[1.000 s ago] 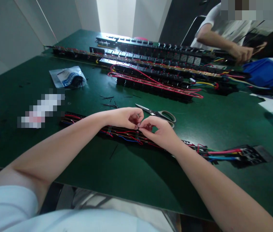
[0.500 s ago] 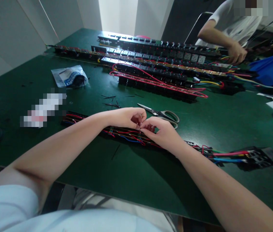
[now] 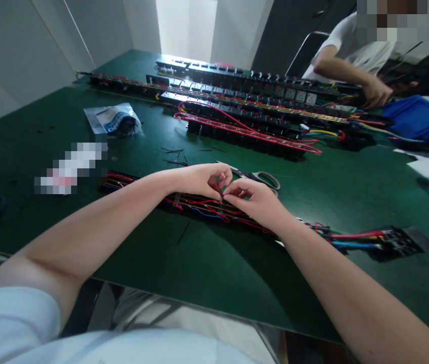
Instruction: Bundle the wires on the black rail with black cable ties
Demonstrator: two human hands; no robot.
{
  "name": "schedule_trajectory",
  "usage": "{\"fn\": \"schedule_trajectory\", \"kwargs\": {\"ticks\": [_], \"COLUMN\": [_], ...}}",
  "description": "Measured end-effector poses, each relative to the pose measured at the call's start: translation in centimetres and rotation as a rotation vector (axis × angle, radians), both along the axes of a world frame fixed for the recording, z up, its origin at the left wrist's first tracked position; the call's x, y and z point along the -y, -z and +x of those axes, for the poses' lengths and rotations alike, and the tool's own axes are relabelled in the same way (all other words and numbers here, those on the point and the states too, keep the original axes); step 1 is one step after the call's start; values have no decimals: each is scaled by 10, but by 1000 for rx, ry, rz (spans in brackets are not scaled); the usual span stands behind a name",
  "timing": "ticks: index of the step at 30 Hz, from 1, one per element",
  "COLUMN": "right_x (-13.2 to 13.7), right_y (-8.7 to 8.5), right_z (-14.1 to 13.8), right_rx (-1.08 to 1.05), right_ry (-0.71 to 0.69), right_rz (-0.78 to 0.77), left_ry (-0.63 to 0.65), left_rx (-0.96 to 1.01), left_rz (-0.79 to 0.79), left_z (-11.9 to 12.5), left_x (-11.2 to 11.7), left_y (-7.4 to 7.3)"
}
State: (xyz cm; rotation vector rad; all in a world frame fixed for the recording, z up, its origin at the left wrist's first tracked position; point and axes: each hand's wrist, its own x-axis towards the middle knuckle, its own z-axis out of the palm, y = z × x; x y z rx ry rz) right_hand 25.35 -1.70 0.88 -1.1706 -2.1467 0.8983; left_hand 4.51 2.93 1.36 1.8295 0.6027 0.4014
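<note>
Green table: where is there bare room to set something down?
Bare table lies right of the scissors and between the front wired strip and near edge, right of the black scrap. Crowded: the far side, with socket strips, and around the left hand and right hand.

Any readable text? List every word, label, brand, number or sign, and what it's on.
None legible.
Clear plastic bag: blue-and-white print, too blurred to read.
White-and-pink item beside it: pixelated, unreadable.
Nearest wired strip: no marking I can make out.
</note>
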Motion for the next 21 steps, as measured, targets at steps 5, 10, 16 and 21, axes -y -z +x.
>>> {"fn": "schedule_trajectory", "kwargs": {"ticks": [5, 10, 16, 21], "right_x": [-2, -2, -1, -1], "right_y": [1, 1, 1, 1], "right_z": [2, 2, 1, 1], "right_rx": [-28, -14, -12, -3], "right_ry": [-7, -8, -11, -47], "right_rz": [-68, -59, -7, 44], "left_ry": [-12, 1, 0, 29], "left_rx": [-24, -18, 9, 73], "left_rz": [92, 121, 27, -106], "left_z": [0, 0, 0, 0], "left_x": [-1, -2, -2, -5], "left_y": [0, 0, 0, 6]}}
